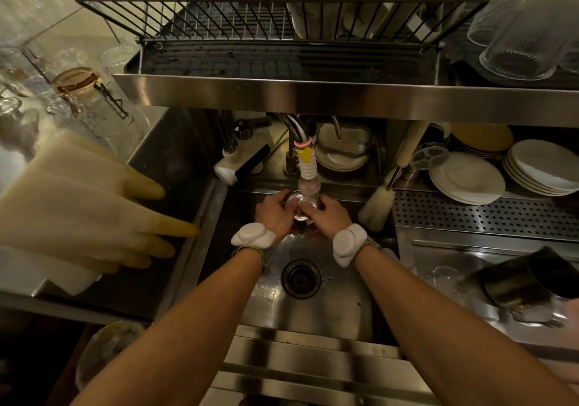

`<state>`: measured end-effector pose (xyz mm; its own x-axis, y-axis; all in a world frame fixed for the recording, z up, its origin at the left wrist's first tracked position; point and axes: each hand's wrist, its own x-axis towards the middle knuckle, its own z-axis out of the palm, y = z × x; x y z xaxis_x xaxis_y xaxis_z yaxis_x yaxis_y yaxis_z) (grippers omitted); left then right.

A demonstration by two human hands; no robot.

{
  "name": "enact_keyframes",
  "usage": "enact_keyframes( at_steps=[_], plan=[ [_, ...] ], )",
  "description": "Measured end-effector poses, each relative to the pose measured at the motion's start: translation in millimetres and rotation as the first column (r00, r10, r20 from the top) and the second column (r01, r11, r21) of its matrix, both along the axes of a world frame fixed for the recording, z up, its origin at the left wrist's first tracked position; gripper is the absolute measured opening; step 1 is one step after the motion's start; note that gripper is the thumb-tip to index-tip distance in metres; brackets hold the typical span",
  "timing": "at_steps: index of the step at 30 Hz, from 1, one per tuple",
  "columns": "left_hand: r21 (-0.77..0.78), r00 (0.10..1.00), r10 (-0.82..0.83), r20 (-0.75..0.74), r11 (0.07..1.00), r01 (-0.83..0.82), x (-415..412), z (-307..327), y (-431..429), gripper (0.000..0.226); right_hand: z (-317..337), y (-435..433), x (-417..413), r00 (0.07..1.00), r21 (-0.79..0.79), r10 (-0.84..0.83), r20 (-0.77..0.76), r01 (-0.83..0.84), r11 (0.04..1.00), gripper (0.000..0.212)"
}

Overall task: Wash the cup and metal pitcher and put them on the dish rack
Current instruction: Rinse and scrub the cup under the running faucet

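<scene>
Both of my hands hold a small clear glass cup [299, 205] over the steel sink [332, 299], directly under the faucet nozzle [308, 176]. My left hand [273, 214] wraps the cup's left side and my right hand [329, 216] wraps its right side. Most of the cup is hidden by my fingers. The dark metal pitcher [526, 280] lies tilted on the wet counter at the right, apart from both hands. The wire dish rack [219, 20] stands on the shelf above the sink, with white containers in its right half.
Yellowish rubber gloves [94, 205] hang over the sink's left edge. Upturned glasses [91, 98] stand at the far left and at the upper right. A bottle brush [380, 203], stacked white plates [470, 180] and a perforated tray sit right of the faucet. The drain [300, 277] lies below my wrists.
</scene>
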<state>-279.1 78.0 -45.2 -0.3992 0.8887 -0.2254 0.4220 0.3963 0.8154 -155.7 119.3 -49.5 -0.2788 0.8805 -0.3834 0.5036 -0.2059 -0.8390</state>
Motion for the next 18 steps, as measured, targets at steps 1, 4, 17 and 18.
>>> enact_keyframes(
  at_steps=[1,4,17,18],
  plan=[
    [0.0,0.999,-0.03,0.036,1.0,0.03,0.6,-0.9,-0.3,0.04,0.5,0.4,0.5,1.0,0.001,-0.024,0.009,0.024,1.0,0.043],
    [-0.001,0.989,-0.089,0.122,0.996,0.089,-1.1,-2.1,0.6,0.052,-1.5,0.5,1.5,0.996,-0.007,-0.032,0.079,0.033,0.999,0.051],
    [-0.034,0.943,-0.284,-0.174,0.959,0.282,-6.3,14.8,-7.6,0.062,2.4,3.5,2.4,0.992,0.032,-0.049,0.115,0.046,0.998,0.052],
    [-0.063,0.932,-0.329,-0.154,0.944,0.323,-7.2,12.7,-7.7,0.077,4.1,3.7,3.6,0.992,0.044,-0.048,0.118,0.043,0.998,0.051]
  ],
)
